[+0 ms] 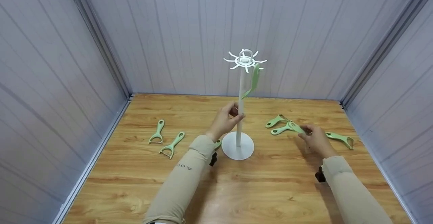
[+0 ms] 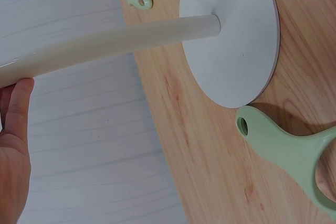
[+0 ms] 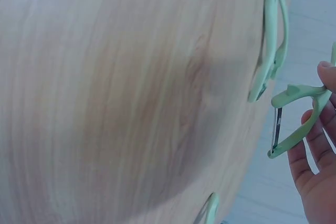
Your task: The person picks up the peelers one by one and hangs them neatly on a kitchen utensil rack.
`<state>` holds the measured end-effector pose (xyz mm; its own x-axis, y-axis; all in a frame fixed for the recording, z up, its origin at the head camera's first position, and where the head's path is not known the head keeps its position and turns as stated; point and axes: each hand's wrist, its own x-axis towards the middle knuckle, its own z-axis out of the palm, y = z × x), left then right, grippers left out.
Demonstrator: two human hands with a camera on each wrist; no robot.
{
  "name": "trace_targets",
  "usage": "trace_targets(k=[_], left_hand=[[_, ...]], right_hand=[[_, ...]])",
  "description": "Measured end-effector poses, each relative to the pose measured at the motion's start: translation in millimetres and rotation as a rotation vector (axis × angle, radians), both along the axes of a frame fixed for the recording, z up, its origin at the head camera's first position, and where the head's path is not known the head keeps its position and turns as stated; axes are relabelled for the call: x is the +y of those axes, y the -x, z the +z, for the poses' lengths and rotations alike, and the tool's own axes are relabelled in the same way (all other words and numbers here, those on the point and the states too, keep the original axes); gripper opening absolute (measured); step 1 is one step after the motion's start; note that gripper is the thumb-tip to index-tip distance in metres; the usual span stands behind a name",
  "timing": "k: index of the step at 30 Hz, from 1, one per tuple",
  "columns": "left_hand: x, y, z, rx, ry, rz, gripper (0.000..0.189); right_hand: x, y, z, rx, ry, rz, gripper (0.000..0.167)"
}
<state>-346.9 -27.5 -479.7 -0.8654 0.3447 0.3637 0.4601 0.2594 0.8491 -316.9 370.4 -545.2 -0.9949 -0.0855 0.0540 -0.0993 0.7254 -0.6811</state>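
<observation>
A white stand with a round base and a ring of hooks stands upright on the table. My left hand grips its pole, thumb and fingers around it partway up. From a hook on the right hangs a green Y-shaped peeler. Another green peeler is pinched by my right hand, its blade end pointing away from the palm in the right wrist view. Two peelers, one behind the other, lie just left of the right hand.
To the right lies one more peeler. Two peelers rest at the left of the wooden table. Beside the stand's base sits a peeler, mostly covered by my left wrist in the head view. Panelled walls enclose the table.
</observation>
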Motion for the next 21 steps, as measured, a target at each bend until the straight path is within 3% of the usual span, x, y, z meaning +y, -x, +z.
trace_targets(k=[21], left_hand=[[-0.5, 0.7, -1.8, 0.023, 0.011, 0.002, 0.017]], right_hand=[[-28.0, -10.6, 17.1, 0.200, 0.070, -0.043, 0.038]])
